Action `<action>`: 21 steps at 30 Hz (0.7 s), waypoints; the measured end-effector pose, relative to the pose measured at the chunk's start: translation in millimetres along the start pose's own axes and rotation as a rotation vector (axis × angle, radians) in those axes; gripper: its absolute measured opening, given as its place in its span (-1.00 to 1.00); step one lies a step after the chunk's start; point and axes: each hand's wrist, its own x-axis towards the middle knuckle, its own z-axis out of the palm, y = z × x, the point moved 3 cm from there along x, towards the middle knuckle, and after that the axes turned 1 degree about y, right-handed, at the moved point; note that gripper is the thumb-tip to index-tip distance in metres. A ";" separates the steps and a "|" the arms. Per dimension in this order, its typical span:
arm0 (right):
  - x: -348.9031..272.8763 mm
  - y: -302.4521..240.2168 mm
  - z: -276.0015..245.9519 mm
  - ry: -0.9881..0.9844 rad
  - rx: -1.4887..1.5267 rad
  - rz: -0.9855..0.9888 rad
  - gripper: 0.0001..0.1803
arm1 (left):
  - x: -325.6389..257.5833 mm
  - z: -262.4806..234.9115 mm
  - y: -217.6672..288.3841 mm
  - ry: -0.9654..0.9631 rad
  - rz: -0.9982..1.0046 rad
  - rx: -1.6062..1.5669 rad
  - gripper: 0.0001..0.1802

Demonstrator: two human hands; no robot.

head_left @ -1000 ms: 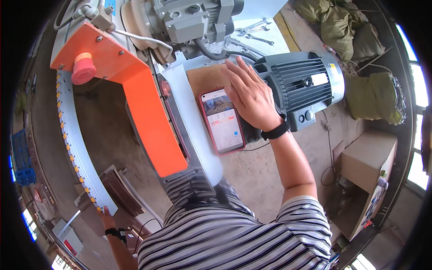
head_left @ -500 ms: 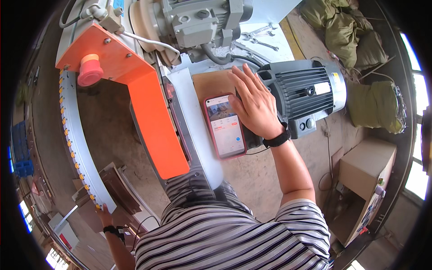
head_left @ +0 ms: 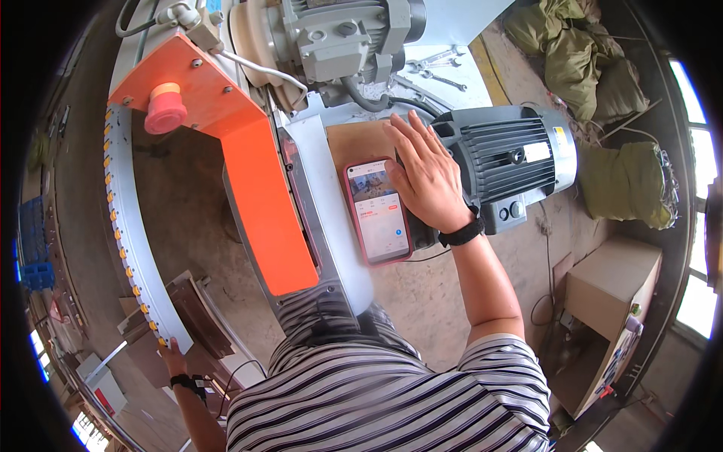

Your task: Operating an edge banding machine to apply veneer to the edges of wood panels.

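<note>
My right hand (head_left: 431,179) lies flat with its fingers stretched out, over the right edge of a smartphone (head_left: 382,226) in a red case. The phone's screen is lit, and it rests on the machine's grey edge beside a brown board (head_left: 350,142). Just right of that hand sits a dark finned electric motor (head_left: 501,147). At the lower left, my left hand (head_left: 175,360) grips the near end of a long grey rail (head_left: 139,248) lined with yellow rollers. Most of its fingers are hidden at the rail's end.
An orange guard (head_left: 263,203) with a red push button (head_left: 166,111) stands between the rail and the phone. Behind are a grey motor (head_left: 339,45) and several wrenches (head_left: 444,71). Green sacks (head_left: 629,181) and a wooden cabinet (head_left: 614,279) stand at the right.
The view has shifted slightly, so the guard and rail appear a little farther right. Both hands keep their places on or beside the same things.
</note>
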 end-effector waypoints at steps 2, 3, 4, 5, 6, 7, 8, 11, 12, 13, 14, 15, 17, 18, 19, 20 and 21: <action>0.5 -0.7 -0.5 0.003 0.001 -0.003 -0.56 | 4.1 -1.5 -9.9 0.004 -0.004 0.019 -0.48; 0.1 -0.6 -0.6 0.001 0.005 -0.003 -0.56 | 5.3 -0.7 -11.8 0.003 -0.006 0.039 -0.46; -0.2 -0.6 -0.7 -0.001 0.010 -0.003 -0.56 | 5.6 -0.2 -13.8 0.003 -0.007 0.037 -0.46; -0.5 -0.7 -0.4 0.000 0.009 -0.005 -0.56 | 5.6 0.1 -15.7 0.007 0.002 0.038 -0.46; -0.8 -0.4 -0.1 -0.001 0.012 -0.004 -0.55 | 6.0 1.3 -15.1 0.009 0.011 0.038 -0.45; -1.2 0.0 0.2 -0.003 0.015 -0.003 -0.55 | 6.4 2.3 -14.8 0.008 0.012 0.036 -0.45; -1.6 0.4 0.4 -0.002 0.013 -0.004 -0.55 | 6.9 3.2 -15.0 0.001 -0.004 0.046 -0.45; -3.4 -0.2 -0.1 0.008 0.018 -0.014 -0.53 | 5.1 1.0 -15.7 0.005 -0.010 0.068 -0.45; -3.9 0.0 0.0 0.003 0.013 -0.013 -0.52 | 5.4 0.9 -16.7 0.006 -0.001 0.081 -0.46; -4.3 0.0 -0.6 -0.003 0.007 -0.012 -0.52 | 6.0 0.9 -17.9 0.007 0.000 0.080 -0.46; -4.8 -1.1 -2.6 -0.001 0.006 -0.013 -0.52 | 6.9 1.1 -18.4 0.007 0.015 0.077 -0.46; -5.7 -3.2 -4.9 -0.008 0.006 -0.013 -0.51 | 7.7 1.2 -19.6 0.007 0.029 0.075 -0.46; -10.7 -5.5 -8.4 -0.014 0.003 -0.014 -0.49 | 9.2 1.6 -22.7 0.007 0.025 0.086 -0.47; -15.4 -4.1 -8.9 -0.007 0.047 0.018 -0.45 | 9.6 1.0 -24.6 0.008 0.018 0.099 -0.47; -20.8 -3.1 -9.6 0.001 0.091 0.049 -0.40 | 9.9 0.4 -26.3 0.010 0.018 0.097 -0.47; -27.6 -5.3 -10.9 0.002 0.090 0.047 -0.40 | 10.1 0.0 -28.3 0.006 0.006 0.117 -0.46; -35.8 -7.4 -12.5 0.000 0.179 0.100 -0.35 | 10.2 0.4 -29.4 0.002 -0.006 0.136 -0.46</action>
